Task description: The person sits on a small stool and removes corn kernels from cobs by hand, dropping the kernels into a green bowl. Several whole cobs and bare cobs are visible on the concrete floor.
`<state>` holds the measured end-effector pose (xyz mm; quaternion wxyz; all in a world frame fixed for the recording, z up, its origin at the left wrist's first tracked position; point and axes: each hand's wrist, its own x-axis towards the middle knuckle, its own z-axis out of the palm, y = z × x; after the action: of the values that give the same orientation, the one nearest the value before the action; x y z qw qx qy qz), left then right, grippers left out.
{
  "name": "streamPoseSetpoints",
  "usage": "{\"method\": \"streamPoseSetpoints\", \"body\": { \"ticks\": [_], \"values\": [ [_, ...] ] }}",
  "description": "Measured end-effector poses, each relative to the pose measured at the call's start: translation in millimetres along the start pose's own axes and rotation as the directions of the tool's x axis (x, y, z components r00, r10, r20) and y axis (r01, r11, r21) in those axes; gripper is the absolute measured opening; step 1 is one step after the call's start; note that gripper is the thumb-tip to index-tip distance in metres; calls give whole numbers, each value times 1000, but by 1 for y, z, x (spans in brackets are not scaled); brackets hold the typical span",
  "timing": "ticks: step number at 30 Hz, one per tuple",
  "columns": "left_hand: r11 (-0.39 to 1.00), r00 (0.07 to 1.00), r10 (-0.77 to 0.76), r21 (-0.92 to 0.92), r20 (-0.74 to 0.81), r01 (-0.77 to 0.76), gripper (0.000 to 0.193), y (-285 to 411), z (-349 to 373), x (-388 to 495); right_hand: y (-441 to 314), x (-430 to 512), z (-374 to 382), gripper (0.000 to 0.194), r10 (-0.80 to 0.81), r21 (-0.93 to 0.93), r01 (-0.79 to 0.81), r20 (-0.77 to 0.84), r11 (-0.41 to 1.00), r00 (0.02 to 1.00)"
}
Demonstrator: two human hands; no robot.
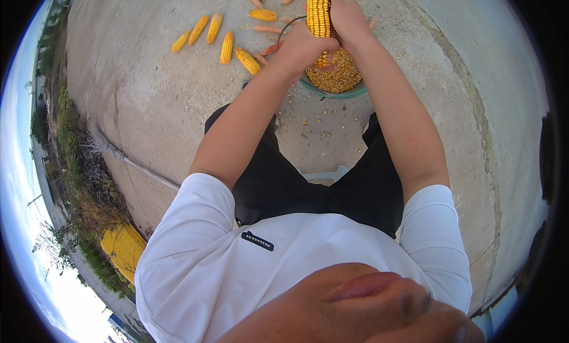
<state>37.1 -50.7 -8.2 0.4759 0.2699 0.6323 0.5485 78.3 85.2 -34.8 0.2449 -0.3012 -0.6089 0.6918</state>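
An ear of yellow corn (318, 12) stands lengthwise between my hands at the top of the head view. My left hand (306, 43) wraps around its lower part, thumb across the front. Against the ear's right side is my right hand (349, 16), its fingers partly hidden. Just below and behind them is a green container (342, 95) holding loose corn kernels (335, 78). Its far side is hidden by the hands. A dark curved wire handle (280, 35) arcs to the left of it.
Several ears of corn (226, 47) lie on the concrete at left, with bare reddish cobs (268, 29) nearer the container. Kernels are scattered between my feet. A pale stool (322, 176) shows between my legs. A twig broom (133, 163) lies at left, near plants and a yellow object (122, 249).
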Motion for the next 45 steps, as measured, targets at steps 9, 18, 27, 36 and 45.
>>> {"method": "streamPoseSetpoints", "body": {
  "ticks": [9, 18, 27, 36, 45],
  "values": [
    [987, 999, -26, 155, -33, 31, 33, 18, 8, -10, -8, -4, -7, 44, 95, 519, -173, 174, 837, 980],
    [957, 986, 116, 278, -123, -78, 34, 16, 8, -13, -26, -9, -7, 42, 207, 627, -250, 143, 738, 968],
    [897, 967, 213, 422, -144, -134, 35, 14, 9, -12, -17, -3, -8, 44, 193, 639, -257, 169, 725, 966],
    [901, 982, 136, 429, -128, -69, 33, 21, 16, -12, 10, 10, -15, 43, 97, 457, -139, 114, 879, 989],
    [916, 982, 126, 397, -142, -60, 29, 18, 15, -11, -2, -2, -10, 45, 84, 456, -124, 105, 881, 991]
  ]
}}
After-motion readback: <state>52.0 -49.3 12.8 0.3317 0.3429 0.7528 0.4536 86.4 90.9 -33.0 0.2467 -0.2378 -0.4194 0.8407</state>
